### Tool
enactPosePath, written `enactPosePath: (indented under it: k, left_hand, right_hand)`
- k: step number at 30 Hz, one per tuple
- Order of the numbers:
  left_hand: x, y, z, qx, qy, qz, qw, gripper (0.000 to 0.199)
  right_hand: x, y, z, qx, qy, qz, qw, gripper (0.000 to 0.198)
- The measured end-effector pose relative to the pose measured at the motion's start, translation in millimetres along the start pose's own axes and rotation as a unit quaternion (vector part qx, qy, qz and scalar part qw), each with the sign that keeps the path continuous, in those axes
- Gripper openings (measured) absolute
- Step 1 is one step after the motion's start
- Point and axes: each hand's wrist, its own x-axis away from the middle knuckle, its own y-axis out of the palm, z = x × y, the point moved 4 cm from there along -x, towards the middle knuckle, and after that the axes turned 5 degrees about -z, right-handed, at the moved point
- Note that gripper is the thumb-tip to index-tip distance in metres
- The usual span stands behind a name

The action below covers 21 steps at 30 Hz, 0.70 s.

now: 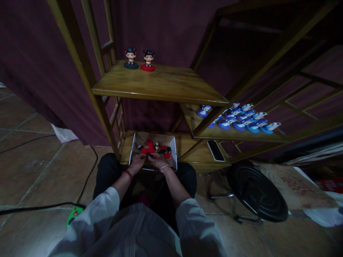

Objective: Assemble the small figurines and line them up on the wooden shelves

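A shallow white-rimmed box (175,151) stands on the low shelf in front of my knees, with several small dark-haired figurines (156,145) on red bases lying in it. Over its near edge, my left hand (137,161) and my right hand (158,161) meet with bent fingers. Between the fingertips is a small dark figurine (149,157), mostly covered by the fingers, so its details are hard to make out. On the shelf above, two seated figurines stand upright, one on a dark base (130,58) and one on a red base (148,60).
The wooden shelf (160,84) overhangs the box. Several blue-and-white figurines (243,121) crowd a board at right. A phone-like black object (215,150) lies on the low shelf. A black round stool (257,191) stands at right; a cable with a green box (75,214) lies at left.
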Motion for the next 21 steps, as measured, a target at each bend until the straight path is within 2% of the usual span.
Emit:
enactPosePath:
  k: [7,17,21]
  left_hand:
    - [1.4,2.0,-0.6,0.055,0.000,-0.028,0.998,0.022]
    - [-0.2,3.5,-2.9,0.073,0.016,-0.042,0.996,0.018]
    - [0.3,2.8,-2.8,0.081,0.014,-0.038,0.996,0.017]
  right_hand:
    - [3.1,2.4,-4.4,-0.025,-0.003,0.003,1.000,0.043]
    - [9.4,6.0,-9.2,-0.084,0.015,-0.010,0.996,0.038]
    - [11.3,7.2,-11.4,-0.091,0.018,-0.019,0.995,0.042]
